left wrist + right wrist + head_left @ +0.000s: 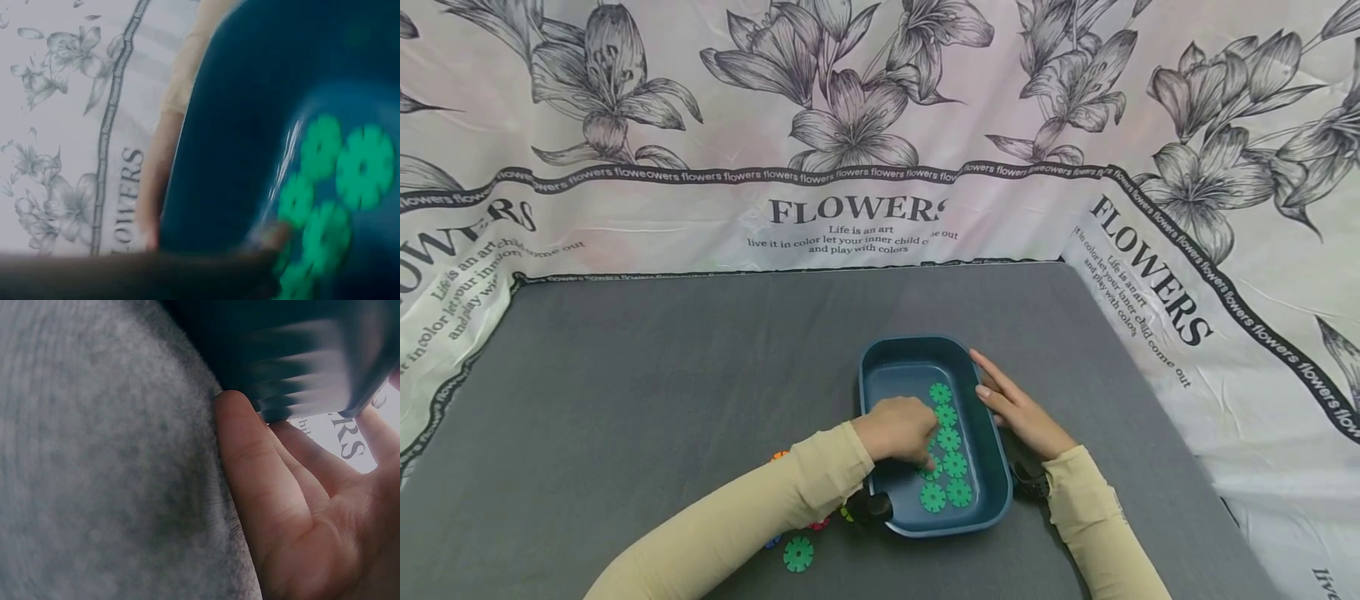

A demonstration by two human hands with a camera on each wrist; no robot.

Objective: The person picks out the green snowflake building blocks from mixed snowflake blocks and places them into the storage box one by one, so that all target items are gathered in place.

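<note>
A blue rectangular tray (992, 500) lies on the grey cloth, with several green notched discs (956, 464) flat inside, lined up along its length. My left hand (898, 429) reaches over the tray's left wall, its fingertips down among the discs. In the left wrist view a blurred fingertip (275, 236) meets the discs' edge; whether it pinches one is hidden. My right hand (1026, 417) rests against the tray's right wall. The right wrist view has its fairly straight fingers and thumb (234, 419) touching the tray's outside.
One loose green disc (798, 554) lies on the grey cloth (662, 375), left of the tray. Orange, red, blue and yellow-green pieces are partly covered by the left forearm (760, 500). Flower-printed fabric (850, 217) stands around the back and sides.
</note>
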